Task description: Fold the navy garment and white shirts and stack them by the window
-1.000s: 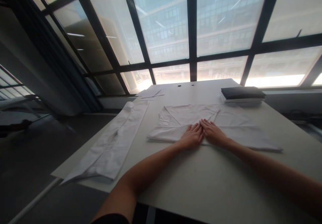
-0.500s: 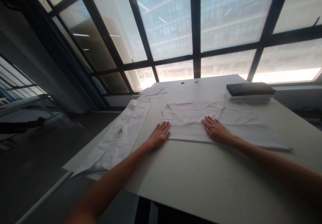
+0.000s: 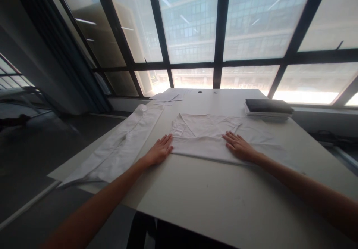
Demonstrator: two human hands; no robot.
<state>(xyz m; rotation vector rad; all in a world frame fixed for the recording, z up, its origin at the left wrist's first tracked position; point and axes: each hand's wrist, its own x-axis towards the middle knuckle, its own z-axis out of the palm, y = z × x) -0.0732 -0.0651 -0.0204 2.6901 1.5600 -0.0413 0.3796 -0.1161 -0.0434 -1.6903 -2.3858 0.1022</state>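
Note:
A white garment point(image 3: 201, 125), partly folded, lies flat on the white table point(image 3: 212, 193); it looks like a shirt. At its left edge rests my left hand point(image 3: 160, 150), palm down, fingers stretched out and touching the cloth. My right hand point(image 3: 239, 146) lies flat on the garment's near part, right of its middle, fingers extended. Neither hand grips anything. The cloth under my right palm and forearm is hidden.
A second white garment point(image 3: 120, 140) is spread along the table's left side and hangs over the near edge. Papers point(image 3: 167, 97) lie at the back left. A stack of folded cloth, dark on top point(image 3: 268, 106), stands at the back right. Windows rise behind.
The view has turned slightly. My left hand has shifted a little left with the garment's left edge, away from my right hand. My right hand stays flat on the cloth.

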